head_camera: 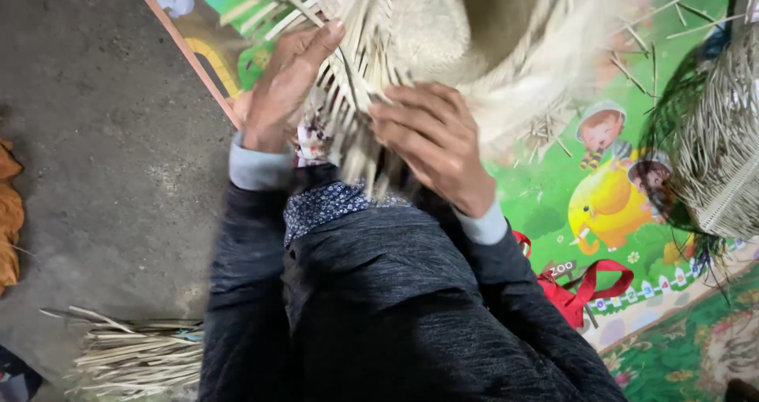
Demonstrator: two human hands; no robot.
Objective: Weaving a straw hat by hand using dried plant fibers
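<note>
Where pale strips fan loose — both hands (356, 109) pinched on the half-woven straw hat (443, 30).

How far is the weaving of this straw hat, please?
Done: the rounded crown of the straw hat looks fully woven. In hand: the left hand and right hand work the loose strips at the hat's edge. Left: those strips stick out unwoven, so the rim seems unfinished. A bundle of spare strips lies on the floor.
</note>
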